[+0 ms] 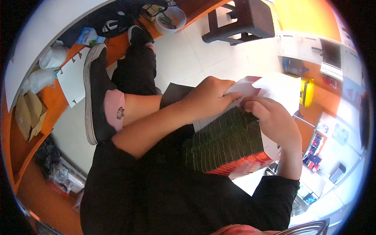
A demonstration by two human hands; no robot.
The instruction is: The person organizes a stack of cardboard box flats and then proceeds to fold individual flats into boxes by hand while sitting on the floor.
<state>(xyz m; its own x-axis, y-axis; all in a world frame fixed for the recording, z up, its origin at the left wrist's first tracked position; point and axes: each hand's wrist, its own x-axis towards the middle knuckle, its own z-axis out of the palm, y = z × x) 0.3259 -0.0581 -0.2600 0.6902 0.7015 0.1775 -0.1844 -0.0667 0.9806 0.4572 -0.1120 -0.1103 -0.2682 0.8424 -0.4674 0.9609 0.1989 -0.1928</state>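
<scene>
A thick stack of flat folded cards (231, 145), dark green on top with red and white edges, rests on my lap. My left hand (209, 98) pinches a white sheet (274, 92) at the top of the stack. My right hand (272, 117) grips the same white sheet from the right side, fingers curled over its edge. Both forearms come in from below and cross over my black-clothed legs. A black sheet (176, 94) lies under the stack.
My legs are crossed, a black shoe (98, 90) with a pink sock raised at left. An orange counter (51, 98) holds white cut paper, brown bags and plastic bags. A dark stool (244, 19) and a clear bowl (170, 19) stand on the white floor.
</scene>
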